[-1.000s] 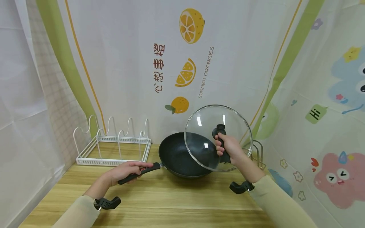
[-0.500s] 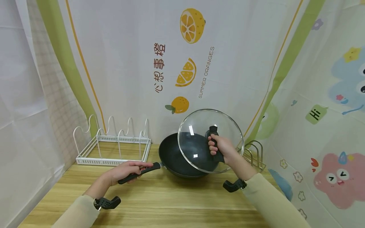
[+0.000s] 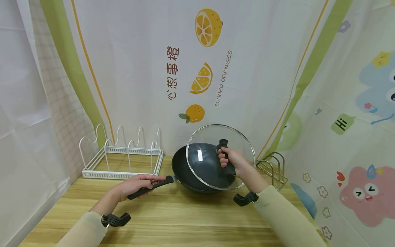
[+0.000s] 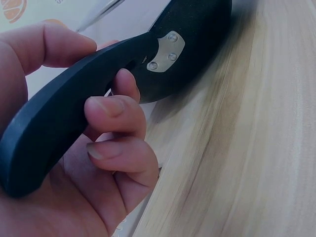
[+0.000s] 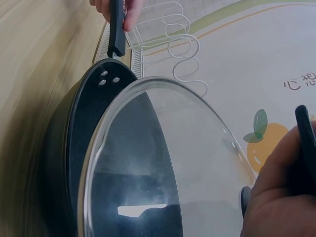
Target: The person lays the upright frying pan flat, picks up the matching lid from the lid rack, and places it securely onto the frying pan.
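Note:
A black wok (image 3: pixel 182 164) stands on the wooden table at the centre of the head view. My left hand (image 3: pixel 139 187) grips its black handle (image 4: pixel 64 94), fingers curled round it from below and thumb along the top. In my right hand (image 3: pixel 232 159) is the black handle (image 3: pixel 224 143) of a round glass lid (image 3: pixel 205 133) with a metal rim. The lid is tilted and overlaps the right part of the wok in the head view. In the right wrist view the lid's rim (image 5: pixel 91 163) lies close over the wok's opening, and the wok shows through the glass.
A white wire rack (image 3: pixel 123 176) stands on the table (image 3: pixel 172 219) at the back left. Behind my right wrist is a small gold wire rack (image 3: pixel 280 171). Printed curtains (image 3: pixel 132 68) hang close behind the wok and along both sides.
My right hand has moved left and slightly down with the glass lid, bringing it further over the wok. The gold rack shows more now. My left hand and the wok have stayed in place.

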{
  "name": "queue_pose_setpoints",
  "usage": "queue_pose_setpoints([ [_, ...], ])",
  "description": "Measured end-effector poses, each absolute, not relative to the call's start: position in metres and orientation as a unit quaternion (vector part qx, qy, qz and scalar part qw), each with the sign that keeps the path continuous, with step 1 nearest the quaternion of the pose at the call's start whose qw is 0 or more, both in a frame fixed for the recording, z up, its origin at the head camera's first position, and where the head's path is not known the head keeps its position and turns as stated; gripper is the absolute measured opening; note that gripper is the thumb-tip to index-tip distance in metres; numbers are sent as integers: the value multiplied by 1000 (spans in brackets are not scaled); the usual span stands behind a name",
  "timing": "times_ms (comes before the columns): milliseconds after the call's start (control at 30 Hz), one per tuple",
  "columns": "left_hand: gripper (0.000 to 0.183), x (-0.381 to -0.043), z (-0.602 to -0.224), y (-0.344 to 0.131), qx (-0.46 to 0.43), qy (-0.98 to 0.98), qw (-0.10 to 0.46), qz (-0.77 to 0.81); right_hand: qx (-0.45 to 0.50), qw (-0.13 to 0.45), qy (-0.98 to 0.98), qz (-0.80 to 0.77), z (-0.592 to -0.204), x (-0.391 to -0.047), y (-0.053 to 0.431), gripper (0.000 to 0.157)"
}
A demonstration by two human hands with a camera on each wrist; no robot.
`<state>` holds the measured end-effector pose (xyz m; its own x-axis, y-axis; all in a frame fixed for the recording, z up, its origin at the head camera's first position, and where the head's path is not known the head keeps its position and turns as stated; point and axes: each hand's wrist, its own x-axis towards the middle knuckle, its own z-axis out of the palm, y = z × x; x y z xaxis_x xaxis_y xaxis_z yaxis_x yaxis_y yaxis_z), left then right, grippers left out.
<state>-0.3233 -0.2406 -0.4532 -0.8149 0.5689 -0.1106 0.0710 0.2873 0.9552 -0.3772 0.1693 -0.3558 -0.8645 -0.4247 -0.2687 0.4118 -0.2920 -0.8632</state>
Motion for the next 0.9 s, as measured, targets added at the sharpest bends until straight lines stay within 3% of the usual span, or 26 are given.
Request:
queue_pose_setpoints([
  [900, 50, -324, -454, -240, 204, 759, 230, 573, 50, 273, 479, -833, -374, -406, 132, 19],
])
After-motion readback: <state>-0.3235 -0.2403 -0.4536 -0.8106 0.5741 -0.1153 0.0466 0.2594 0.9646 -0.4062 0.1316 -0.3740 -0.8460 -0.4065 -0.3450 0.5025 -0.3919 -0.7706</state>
